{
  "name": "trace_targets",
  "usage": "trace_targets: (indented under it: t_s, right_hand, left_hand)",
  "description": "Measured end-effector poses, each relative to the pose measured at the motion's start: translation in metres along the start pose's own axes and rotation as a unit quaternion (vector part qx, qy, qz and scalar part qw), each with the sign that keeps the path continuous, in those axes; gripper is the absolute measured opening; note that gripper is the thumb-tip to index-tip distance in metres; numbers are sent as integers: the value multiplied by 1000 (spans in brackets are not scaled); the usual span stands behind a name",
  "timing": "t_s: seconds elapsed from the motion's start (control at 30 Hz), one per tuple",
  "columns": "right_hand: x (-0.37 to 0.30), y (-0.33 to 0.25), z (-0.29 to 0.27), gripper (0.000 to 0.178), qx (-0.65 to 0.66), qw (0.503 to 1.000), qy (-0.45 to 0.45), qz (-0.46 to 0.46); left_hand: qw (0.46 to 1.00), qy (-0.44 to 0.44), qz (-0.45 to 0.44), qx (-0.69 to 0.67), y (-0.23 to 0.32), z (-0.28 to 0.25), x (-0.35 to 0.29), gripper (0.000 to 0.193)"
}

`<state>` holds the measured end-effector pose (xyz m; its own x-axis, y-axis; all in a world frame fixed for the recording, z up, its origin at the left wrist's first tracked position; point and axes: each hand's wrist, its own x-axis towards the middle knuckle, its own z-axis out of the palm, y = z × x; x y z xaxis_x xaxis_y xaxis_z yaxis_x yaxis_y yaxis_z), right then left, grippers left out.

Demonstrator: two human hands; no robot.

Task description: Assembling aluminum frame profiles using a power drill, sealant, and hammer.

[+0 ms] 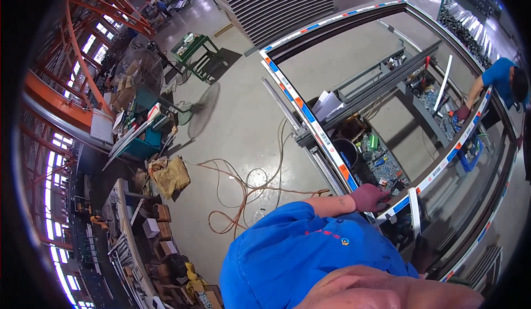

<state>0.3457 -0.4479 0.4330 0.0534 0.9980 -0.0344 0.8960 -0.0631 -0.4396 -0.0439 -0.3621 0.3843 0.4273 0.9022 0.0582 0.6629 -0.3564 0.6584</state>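
Observation:
A large dark window frame [311, 115], with white, blue and orange protective tape along its faces, lies across a metal stand in front of me to the right. My left hand [369, 198], in a maroon glove, grips this frame where the taped side bar meets a crossbar [428, 179]; its fingers curl toward the inner edge. Beside the crossbar's near end, a short white strip [415, 212] sticks up. In the shade below that strip is a dark reddish shape [423, 253], possibly my right hand, whose fingers I cannot make out.
A co-worker in blue [500, 79] leans over the frame's far right side, one gloved hand at the crossbar. Bins of metal hardware [384, 165] sit beneath the frame. Hoses [243, 190] loop over the floor. A fan [204, 110], green cart [196, 49] and cluttered bench [124, 209] stand left.

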Motion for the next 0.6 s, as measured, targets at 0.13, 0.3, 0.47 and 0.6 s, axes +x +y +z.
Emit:
trace_targets:
  t_s: [0.13,0.3,0.47,0.6]
  right_hand:
    - [6,-31,3,38,58,998,-13,1]
    - [5,-36,21,33,123,992,-35,13]
    - [2,-55,25,33,177,978,-87,61]
    - [-2,-61,36,34,141,984,-78,72]
  left_hand:
    - [998,18,54,-21,-9,3,-2,39]
    - [996,3,82,-47,-18,4,0,41]
    - [992,-54,106,-49,-35,15,7,47]
    - [988,-70,123,-63,-59,45,14,50]
